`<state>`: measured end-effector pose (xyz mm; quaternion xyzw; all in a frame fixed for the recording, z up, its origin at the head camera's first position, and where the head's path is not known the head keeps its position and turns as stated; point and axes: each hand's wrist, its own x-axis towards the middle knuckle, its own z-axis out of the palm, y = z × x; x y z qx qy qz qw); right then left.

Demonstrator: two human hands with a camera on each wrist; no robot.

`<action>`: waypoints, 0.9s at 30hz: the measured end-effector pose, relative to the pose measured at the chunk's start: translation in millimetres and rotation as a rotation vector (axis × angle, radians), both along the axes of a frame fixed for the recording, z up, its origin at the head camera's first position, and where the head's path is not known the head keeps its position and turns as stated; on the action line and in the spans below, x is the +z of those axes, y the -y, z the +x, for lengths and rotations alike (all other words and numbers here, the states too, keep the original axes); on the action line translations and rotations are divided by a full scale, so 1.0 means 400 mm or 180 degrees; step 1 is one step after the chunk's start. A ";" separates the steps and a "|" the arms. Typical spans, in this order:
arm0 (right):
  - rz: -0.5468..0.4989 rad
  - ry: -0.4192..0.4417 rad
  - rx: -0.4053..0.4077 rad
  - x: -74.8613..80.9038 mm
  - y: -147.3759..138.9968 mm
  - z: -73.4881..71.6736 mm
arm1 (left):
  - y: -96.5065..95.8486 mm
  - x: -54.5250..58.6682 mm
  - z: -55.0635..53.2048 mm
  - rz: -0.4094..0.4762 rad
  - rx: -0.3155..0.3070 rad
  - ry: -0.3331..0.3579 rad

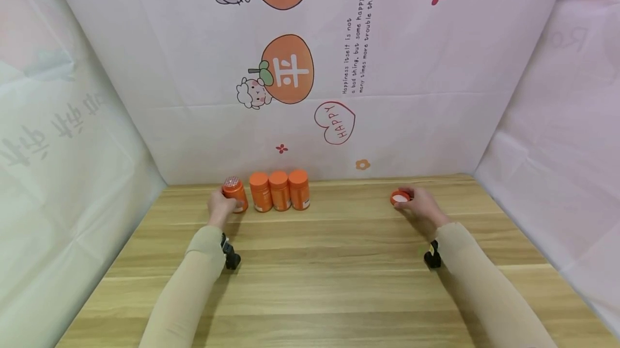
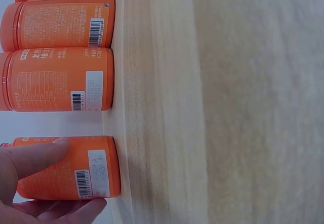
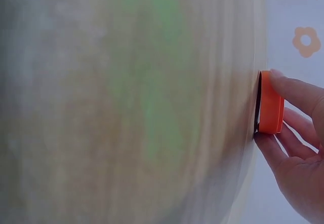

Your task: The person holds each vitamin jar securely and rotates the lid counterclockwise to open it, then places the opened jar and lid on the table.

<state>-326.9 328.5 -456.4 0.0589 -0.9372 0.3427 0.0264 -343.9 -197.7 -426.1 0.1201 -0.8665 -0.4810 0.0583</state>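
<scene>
An uncapped orange bottle [image 1: 235,192] stands left of centre in the head view, the left hand's [image 1: 221,208] fingers and thumb curled round it. Right of centre, the right hand [image 1: 423,206] pinches an upturned orange lid [image 1: 400,198] by its rim; a loose pinch could drop it. Three capped bottles [image 1: 280,192] stand just beside the uncapped one; a sideways knock could topple them.

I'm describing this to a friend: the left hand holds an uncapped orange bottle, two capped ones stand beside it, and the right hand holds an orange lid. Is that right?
Not quite: the head view shows three capped bottles, not two. The left hand does hold an uncapped orange bottle, and the right hand an orange lid.
</scene>
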 end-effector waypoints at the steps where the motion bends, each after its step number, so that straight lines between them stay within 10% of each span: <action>1: 0.0010 -0.0014 -0.0005 0.000 0.000 -0.001 | 0.000 -0.001 0.000 -0.0004 0.0013 0.0000; 27: 0.0063 -0.0205 -0.0007 -0.004 -0.014 -0.020 | 0.010 -0.007 -0.011 0.0014 0.0002 0.0041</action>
